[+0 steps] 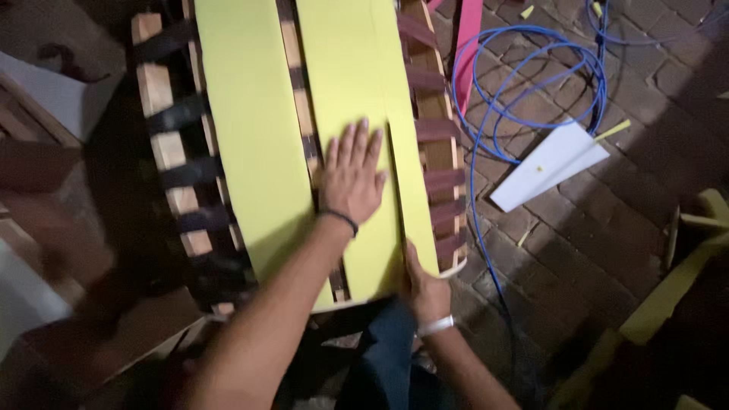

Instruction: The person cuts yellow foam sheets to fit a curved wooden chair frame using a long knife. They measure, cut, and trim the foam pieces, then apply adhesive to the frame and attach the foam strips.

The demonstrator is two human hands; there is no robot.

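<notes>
2 yellow foam strips [345, 91] lie on a wooden frame [163, 99], long axes running away from the person. Left hand [351, 178] presses flat, fingers spread, on the right strip. Right hand [425, 292] pinches that strip's near edge [406, 250]. Brick floor [577, 243] with a blue hose [524, 83] lies right.

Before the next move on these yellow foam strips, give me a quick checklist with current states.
1. Left hand flat on middle foam strip: ok.
2. Right hand gripping the near end of right strip: ok.
3. Right strip flush against middle strip: not ok, a gap shows between them.
4. Left strip lying flat on webbed frame: ok.
5. Blue cable off the frame: ok, it lies on the brick floor.
6. Adhesive under strips: cannot tell.
</notes>
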